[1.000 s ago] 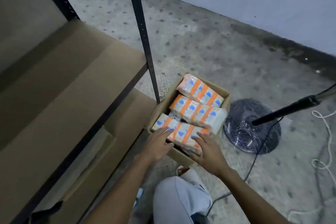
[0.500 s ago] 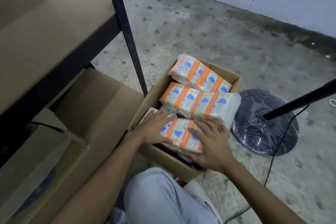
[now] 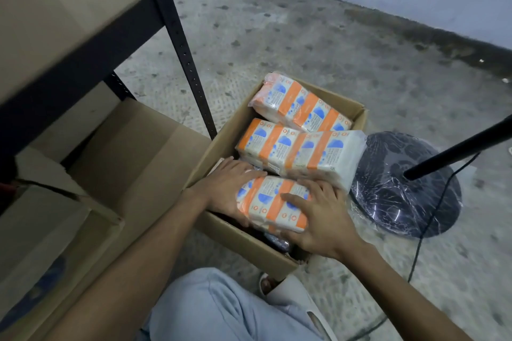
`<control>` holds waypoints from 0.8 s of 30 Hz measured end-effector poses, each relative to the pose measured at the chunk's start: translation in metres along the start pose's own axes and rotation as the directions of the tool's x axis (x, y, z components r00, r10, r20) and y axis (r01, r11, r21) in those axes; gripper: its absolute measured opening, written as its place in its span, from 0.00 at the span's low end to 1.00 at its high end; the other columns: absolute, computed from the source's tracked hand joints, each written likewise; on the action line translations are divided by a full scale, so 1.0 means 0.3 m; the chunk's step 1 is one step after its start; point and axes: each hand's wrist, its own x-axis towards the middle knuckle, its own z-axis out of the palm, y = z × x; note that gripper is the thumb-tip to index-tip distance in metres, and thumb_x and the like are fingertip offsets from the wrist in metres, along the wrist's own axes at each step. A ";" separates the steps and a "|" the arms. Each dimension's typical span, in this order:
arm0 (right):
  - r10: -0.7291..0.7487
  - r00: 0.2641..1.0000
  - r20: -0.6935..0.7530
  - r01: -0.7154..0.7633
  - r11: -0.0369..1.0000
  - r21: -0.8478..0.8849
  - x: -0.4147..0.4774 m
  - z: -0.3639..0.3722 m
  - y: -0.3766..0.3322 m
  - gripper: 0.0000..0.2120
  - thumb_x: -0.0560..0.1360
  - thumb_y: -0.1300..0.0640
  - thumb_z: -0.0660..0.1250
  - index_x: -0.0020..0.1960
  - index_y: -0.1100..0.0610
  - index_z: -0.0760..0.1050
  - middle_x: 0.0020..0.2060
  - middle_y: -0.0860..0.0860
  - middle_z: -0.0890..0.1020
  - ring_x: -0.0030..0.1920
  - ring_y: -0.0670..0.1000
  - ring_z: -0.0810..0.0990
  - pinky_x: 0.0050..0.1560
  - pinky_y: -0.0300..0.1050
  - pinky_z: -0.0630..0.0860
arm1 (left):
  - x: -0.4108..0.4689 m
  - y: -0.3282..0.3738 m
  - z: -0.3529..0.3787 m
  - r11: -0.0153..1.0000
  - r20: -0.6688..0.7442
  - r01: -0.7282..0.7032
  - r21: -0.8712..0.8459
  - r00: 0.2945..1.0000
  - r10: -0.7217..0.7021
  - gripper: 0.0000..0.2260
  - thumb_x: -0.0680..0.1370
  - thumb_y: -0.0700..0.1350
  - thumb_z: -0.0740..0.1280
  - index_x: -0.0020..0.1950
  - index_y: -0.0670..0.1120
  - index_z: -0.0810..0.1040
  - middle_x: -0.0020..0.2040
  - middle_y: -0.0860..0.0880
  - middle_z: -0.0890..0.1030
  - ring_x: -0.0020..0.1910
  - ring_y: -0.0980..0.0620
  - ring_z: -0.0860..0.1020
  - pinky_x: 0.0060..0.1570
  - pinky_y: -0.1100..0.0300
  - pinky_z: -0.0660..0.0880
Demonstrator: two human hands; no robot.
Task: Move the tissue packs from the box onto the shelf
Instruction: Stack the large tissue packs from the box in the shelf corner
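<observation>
**Nearest pack now gripped at both ends**

Half a second ago the hands lay flat on the nearest tissue pack (image 3: 273,203); now the left hand (image 3: 227,188) wraps its left end and the right hand (image 3: 318,218) its right end, tilting it up at the near edge of the box (image 3: 243,241). The lift looks underway. Beyond it, two more packs (image 3: 299,152) remain inside. The shelf (image 3: 66,22) stands up on the left.
</observation>
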 end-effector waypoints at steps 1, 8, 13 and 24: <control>0.004 1.000 0.000 -0.004 1.000 0.011 0.001 0.000 -0.003 0.35 0.63 0.24 0.58 0.64 0.41 0.73 0.65 0.52 0.72 0.64 0.56 0.68 0.62 0.58 0.63 | -0.001 -0.001 -0.003 1.000 -0.009 -0.005 -0.024 1.000 0.005 0.51 0.58 0.73 0.72 0.75 0.60 0.55 0.70 0.54 0.64 0.70 0.53 0.60 0.72 0.55 0.50; -0.044 0.991 -0.129 0.067 0.982 0.174 -0.033 -0.022 0.003 0.32 0.66 0.27 0.63 0.62 0.45 0.76 0.63 0.51 0.72 0.64 0.55 0.67 0.64 0.56 0.66 | -0.026 0.008 -0.048 0.996 -0.085 -0.036 -0.082 0.996 0.029 0.49 0.58 0.71 0.74 0.74 0.59 0.60 0.68 0.55 0.64 0.67 0.56 0.62 0.70 0.55 0.60; -0.140 0.970 -0.199 0.178 0.966 0.187 -0.057 -0.082 0.007 0.29 0.70 0.30 0.63 0.62 0.49 0.77 0.63 0.54 0.71 0.70 0.55 0.63 0.71 0.47 0.56 | -0.063 0.031 -0.093 0.992 -0.145 -0.028 -0.122 0.989 0.010 0.48 0.57 0.72 0.73 0.74 0.62 0.60 0.69 0.55 0.64 0.69 0.55 0.61 0.71 0.49 0.62; -0.183 0.953 -0.243 0.224 0.962 0.157 -0.157 -0.305 0.001 0.30 0.71 0.30 0.60 0.70 0.39 0.66 0.72 0.46 0.61 0.69 0.50 0.57 0.66 0.52 0.56 | -0.199 0.202 -0.315 0.994 -0.341 -0.090 0.054 0.934 0.103 0.42 0.65 0.72 0.68 0.75 0.62 0.60 0.70 0.47 0.65 0.70 0.51 0.62 0.71 0.48 0.60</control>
